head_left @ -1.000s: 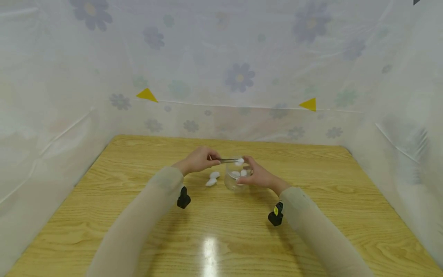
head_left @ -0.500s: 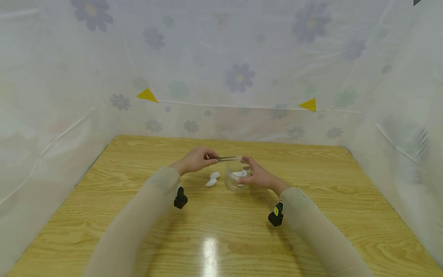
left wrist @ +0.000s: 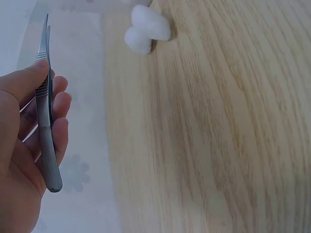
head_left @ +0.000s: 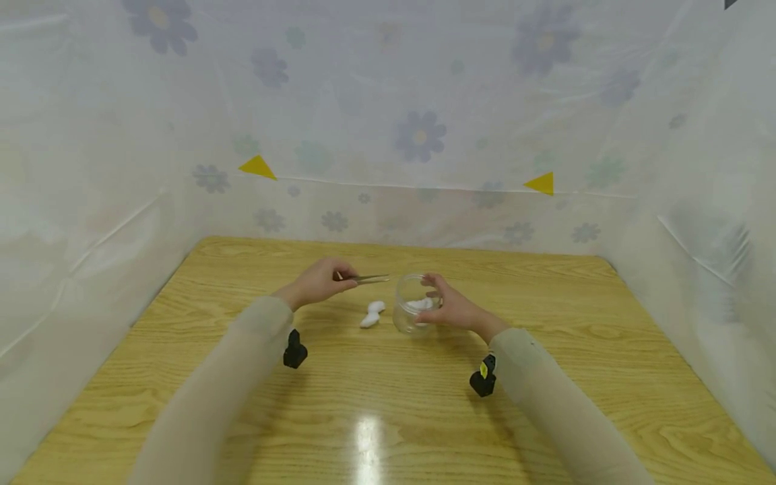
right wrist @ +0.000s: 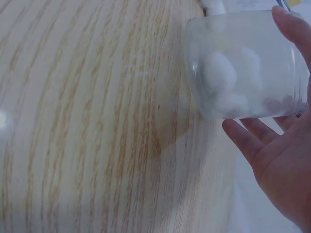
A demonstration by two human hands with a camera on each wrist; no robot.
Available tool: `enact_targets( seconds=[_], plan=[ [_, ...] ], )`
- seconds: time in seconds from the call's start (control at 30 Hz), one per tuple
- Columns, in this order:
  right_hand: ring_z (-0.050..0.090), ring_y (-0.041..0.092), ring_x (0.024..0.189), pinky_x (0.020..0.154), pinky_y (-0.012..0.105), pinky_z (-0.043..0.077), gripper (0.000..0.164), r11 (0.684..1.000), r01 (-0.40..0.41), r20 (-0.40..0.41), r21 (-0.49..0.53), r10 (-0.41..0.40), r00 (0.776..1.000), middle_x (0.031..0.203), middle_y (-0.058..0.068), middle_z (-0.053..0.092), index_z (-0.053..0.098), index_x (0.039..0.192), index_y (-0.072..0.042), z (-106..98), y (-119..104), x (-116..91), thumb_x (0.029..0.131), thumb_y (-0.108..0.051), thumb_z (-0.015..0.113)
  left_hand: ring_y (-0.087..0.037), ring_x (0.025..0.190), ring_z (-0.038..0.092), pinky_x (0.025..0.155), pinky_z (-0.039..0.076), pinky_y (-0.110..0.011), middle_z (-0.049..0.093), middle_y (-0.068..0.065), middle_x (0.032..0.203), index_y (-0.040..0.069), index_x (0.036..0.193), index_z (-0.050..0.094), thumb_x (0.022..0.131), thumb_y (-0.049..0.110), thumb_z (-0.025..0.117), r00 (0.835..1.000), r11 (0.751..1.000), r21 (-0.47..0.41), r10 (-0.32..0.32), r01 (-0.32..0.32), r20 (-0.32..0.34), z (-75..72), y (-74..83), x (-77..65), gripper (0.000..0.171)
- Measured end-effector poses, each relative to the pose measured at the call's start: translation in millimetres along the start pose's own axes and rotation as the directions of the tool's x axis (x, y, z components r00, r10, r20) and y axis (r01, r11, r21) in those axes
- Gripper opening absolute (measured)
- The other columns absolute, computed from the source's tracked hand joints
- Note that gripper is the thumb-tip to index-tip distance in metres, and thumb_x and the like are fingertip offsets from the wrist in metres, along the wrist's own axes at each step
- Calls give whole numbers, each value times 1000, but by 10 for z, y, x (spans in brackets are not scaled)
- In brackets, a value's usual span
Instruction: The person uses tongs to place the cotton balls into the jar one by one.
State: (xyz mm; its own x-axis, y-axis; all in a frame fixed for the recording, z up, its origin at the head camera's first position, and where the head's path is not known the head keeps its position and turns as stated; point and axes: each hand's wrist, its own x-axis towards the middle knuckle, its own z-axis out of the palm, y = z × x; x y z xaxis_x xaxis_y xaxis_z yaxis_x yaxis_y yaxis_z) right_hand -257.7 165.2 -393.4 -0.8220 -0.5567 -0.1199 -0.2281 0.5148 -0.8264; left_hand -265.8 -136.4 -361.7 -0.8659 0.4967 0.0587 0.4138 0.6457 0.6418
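Metal tweezers [left wrist: 45, 131] lie between the thumb and fingers of my left hand [head_left: 322, 279]. Their tips point right, toward the jar, with nothing between them. My right hand [head_left: 456, 309] holds the right side of a clear, open-topped jar [head_left: 403, 318], thumb on the near side and fingers behind. Several white cotton balls [right wrist: 219, 73] show through the jar wall, lying at its bottom. Left of the jar, two more cotton balls [head_left: 372, 314] touch each other on the table, below and right of my left hand.
The wood-grain table [head_left: 388, 417] runs back to a pale flowered curtain [head_left: 376, 101] bearing two yellow triangles. Similar sheeting hangs at both sides. A black camera mount [head_left: 295, 350] hangs at my left wrist, and another camera mount [head_left: 483, 377] at the right.
The cotton ball in the tweezers has dropped into the jar. My left hand has drawn the tweezers left, away from the jar mouth. My right hand has stayed on the jar.
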Motion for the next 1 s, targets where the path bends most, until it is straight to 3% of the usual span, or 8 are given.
enact_targets(
  seconds=[0.2,0.43,0.7,0.9,1.0],
  plan=[
    [24,41,138,106,55,30,92,1000,-1,0,-2,1,1000,154,19,16,4,150,-7,1,-9,2,86,-24,69,-30,84,63,68,50,-30,66,-11,95,3,111,67,93,17,59,999,1000,-12,3,-3,33,-2,-104,-65,24],
    [25,42,138,106,56,30,92,1000,10,-1,-3,-10,1000,153,19,16,6,150,-7,4,-8,0,86,-26,69,-17,83,61,71,50,-30,67,-9,98,5,108,68,90,17,63,996,999,-6,-38,39,84,-11,-195,-146,22],
    [25,43,138,106,56,30,91,1000,16,0,-10,-16,1000,153,19,16,6,150,-9,0,-6,0,86,-26,69,-15,83,60,74,50,-32,67,-9,96,3,106,69,89,15,64,989,999,-32,-32,37,143,13,-284,-209,21],
    [25,42,138,106,56,31,92,1000,13,-1,-11,-13,1000,153,19,16,6,150,-8,0,-8,0,86,-27,69,-12,74,58,65,48,-28,68,-8,92,3,103,70,88,15,65,985,999,-31,-37,43,169,81,-349,-228,20],
    [24,42,138,106,56,31,92,1000,10,-2,-11,-10,1000,154,19,16,6,150,-8,1,-6,-1,86,-27,69,-13,71,57,62,47,-27,67,-6,89,6,101,71,88,15,66,982,997,-26,-70,76,177,123,-364,-249,17]
  ],
)
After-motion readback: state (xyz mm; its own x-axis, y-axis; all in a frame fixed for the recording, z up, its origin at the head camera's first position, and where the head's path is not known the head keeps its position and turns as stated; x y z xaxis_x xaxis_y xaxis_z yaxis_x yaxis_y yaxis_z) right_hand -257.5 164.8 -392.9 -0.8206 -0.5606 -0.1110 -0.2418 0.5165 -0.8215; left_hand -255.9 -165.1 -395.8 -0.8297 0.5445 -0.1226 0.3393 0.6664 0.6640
